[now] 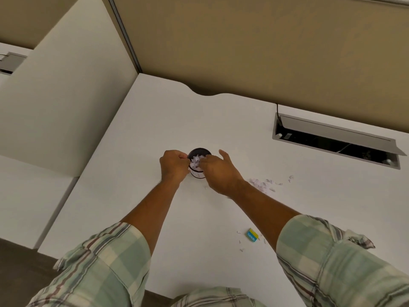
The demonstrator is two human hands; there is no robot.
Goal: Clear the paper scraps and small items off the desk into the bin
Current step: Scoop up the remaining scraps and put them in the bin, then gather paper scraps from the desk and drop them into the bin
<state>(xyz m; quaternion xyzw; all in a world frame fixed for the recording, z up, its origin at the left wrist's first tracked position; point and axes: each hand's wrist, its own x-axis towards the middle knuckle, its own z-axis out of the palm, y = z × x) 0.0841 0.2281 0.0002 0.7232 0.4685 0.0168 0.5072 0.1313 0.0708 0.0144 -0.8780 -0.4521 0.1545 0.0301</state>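
Clearly the work is somewhere in the middle, not near its end. On the white desk (177,118), in the centre of the frame, stands a small round black bin (199,150), and white paper scraps (195,161) already fill its mouth up to the rim. The left hand (174,165) is at the left side of the bin with the fingers curled, and it seems to hold the rim to keep the bin steady. The right hand (218,171) is over the opening from the right side; its thumb stands well apart from the fingers, but the fingertips are hidden among the scraps, so I cannot tell if they hold any paper or only press it down. What is left, as I judge it: a loose pile of scraps (262,185) lies on the desk just right of the right wrist, and lower right there is a small blue and yellow box (252,235) with some tiny bits (240,242) scattered near it. An open cable hatch (336,140) is at the upper right.
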